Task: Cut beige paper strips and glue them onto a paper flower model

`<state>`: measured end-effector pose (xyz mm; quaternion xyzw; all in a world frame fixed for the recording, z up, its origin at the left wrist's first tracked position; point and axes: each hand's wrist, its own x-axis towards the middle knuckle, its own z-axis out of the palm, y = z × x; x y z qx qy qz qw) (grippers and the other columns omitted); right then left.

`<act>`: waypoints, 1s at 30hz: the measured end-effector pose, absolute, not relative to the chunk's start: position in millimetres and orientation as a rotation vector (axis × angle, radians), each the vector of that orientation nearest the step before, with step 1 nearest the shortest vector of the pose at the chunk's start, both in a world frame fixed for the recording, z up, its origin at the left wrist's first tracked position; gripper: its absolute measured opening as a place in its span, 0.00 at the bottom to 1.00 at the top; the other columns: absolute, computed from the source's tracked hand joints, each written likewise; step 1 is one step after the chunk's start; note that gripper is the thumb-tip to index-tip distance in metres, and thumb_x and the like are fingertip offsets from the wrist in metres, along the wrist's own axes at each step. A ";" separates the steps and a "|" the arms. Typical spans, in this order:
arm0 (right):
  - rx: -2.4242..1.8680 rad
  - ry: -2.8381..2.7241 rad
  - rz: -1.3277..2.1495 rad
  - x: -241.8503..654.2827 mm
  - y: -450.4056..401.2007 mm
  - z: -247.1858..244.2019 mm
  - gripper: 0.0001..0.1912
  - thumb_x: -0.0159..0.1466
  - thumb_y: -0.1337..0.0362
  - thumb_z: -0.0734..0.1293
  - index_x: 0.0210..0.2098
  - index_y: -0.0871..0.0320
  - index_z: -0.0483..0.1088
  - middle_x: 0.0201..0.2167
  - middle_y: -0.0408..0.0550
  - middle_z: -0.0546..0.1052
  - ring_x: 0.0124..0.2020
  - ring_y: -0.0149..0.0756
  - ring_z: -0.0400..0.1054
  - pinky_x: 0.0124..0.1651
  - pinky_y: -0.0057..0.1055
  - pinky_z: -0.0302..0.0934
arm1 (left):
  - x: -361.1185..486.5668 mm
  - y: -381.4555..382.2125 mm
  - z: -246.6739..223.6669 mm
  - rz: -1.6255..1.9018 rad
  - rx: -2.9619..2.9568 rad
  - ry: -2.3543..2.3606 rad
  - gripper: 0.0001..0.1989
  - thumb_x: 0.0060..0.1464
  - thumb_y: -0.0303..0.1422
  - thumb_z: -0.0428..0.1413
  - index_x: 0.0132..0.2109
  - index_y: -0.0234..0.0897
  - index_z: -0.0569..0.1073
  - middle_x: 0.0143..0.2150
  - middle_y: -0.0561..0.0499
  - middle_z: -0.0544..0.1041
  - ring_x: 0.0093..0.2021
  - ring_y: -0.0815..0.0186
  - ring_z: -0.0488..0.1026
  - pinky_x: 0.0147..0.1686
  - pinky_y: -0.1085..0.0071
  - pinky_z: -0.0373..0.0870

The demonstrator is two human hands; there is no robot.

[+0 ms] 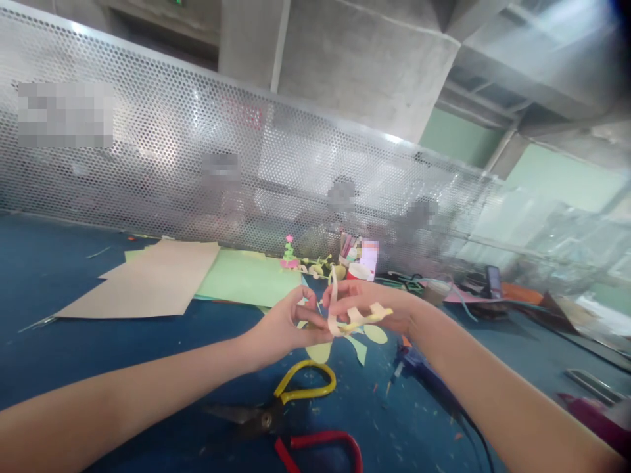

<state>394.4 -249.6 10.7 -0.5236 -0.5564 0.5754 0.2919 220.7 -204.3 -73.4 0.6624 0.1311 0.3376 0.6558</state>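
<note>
Paper strip [334,302], curly and cream, is pinched, maybe to stay still, by left hand [279,330] beside right hand [377,297] (grip can't be told).

I see a bare left forearm [138,394] narrowing to a slim left wrist [241,351], a bare, slender-fingered left grip [283,328] beyond that wrist; the right forearm [483,371] and right grip [372,295] look bare too.

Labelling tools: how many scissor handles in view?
2: the yellow handle, below the left hand in the picture, and the red handle, partly cut off by the bottom edge. Others may be hidden.
</note>
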 end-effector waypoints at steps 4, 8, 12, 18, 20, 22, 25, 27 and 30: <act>-1.219 -1.220 1.589 397.1 -253.2 -3.0 0.08 0.51 0.65 0.71 0.31 0.58 0.70 0.22 0.40 0.73 0.23 0.25 0.65 0.28 0.23 0.59 | 220.4 -206.2 -69.4 0.781 1.390 0.294 0.22 0.41 0.31 0.64 0.38 0.40 0.59 0.31 0.53 0.78 0.32 0.68 0.72 0.37 0.71 0.63; -1.143 -1.133 1.550 397.7 -253.5 -14.7 0.07 0.53 0.63 0.70 0.27 0.59 0.69 0.23 0.40 0.71 0.25 0.25 0.66 0.29 0.21 0.60 | 220.1 -207.2 -66.4 0.793 1.318 0.271 0.25 0.41 0.28 0.65 0.44 0.41 0.62 0.30 0.54 0.79 0.33 0.69 0.72 0.38 0.72 0.63; -1.039 -1.041 1.506 395.9 -249.5 -27.3 0.06 0.53 0.65 0.70 0.28 0.59 0.69 0.23 0.39 0.69 0.24 0.23 0.63 0.30 0.21 0.59 | 220.6 -207.2 -63.0 0.786 1.274 0.246 0.28 0.43 0.28 0.64 0.52 0.42 0.64 0.32 0.53 0.79 0.33 0.70 0.73 0.39 0.72 0.64; -0.917 -0.923 1.446 382.4 -253.8 -37.8 0.05 0.55 0.64 0.69 0.28 0.58 0.69 0.22 0.37 0.67 0.21 0.21 0.58 0.27 0.18 0.57 | 222.6 -208.0 -62.1 0.759 1.250 0.224 0.19 0.48 0.30 0.61 0.49 0.39 0.72 0.41 0.47 0.79 0.42 0.66 0.74 0.46 0.69 0.64; -0.911 -0.899 1.439 379.6 -257.8 -38.0 0.05 0.56 0.63 0.69 0.29 0.58 0.70 0.23 0.39 0.68 0.22 0.22 0.60 0.28 0.19 0.58 | 222.8 -208.2 -61.9 0.759 1.235 0.214 0.18 0.48 0.30 0.60 0.48 0.39 0.73 0.41 0.47 0.79 0.42 0.65 0.74 0.47 0.68 0.64; -0.908 -0.877 1.444 380.1 -261.7 -38.0 0.05 0.55 0.63 0.69 0.30 0.59 0.71 0.24 0.41 0.70 0.25 0.24 0.63 0.31 0.21 0.60 | 222.6 -208.2 -61.2 0.755 1.224 0.211 0.17 0.48 0.31 0.60 0.48 0.38 0.74 0.41 0.47 0.79 0.42 0.65 0.74 0.48 0.67 0.64; -0.899 -0.842 1.432 383.9 -266.6 -38.9 0.06 0.54 0.64 0.71 0.29 0.60 0.73 0.27 0.44 0.73 0.28 0.26 0.65 0.34 0.22 0.61 | 222.5 -207.8 -60.2 0.759 1.201 0.212 0.16 0.48 0.31 0.60 0.47 0.38 0.74 0.42 0.46 0.79 0.43 0.65 0.74 0.48 0.68 0.64; -0.895 -0.824 1.392 385.0 -269.0 -40.2 0.07 0.52 0.64 0.72 0.30 0.61 0.74 0.27 0.44 0.74 0.28 0.25 0.65 0.34 0.22 0.61 | 222.8 -207.6 -59.7 0.765 1.172 0.217 0.17 0.48 0.30 0.61 0.47 0.39 0.74 0.41 0.48 0.79 0.42 0.67 0.74 0.46 0.70 0.64; -0.881 -0.805 1.334 382.1 -271.4 -42.5 0.08 0.50 0.64 0.73 0.29 0.62 0.74 0.25 0.42 0.73 0.26 0.23 0.64 0.32 0.21 0.61 | 223.4 -208.5 -58.4 0.758 1.140 0.220 0.17 0.47 0.29 0.61 0.47 0.39 0.74 0.38 0.50 0.80 0.37 0.69 0.74 0.42 0.72 0.65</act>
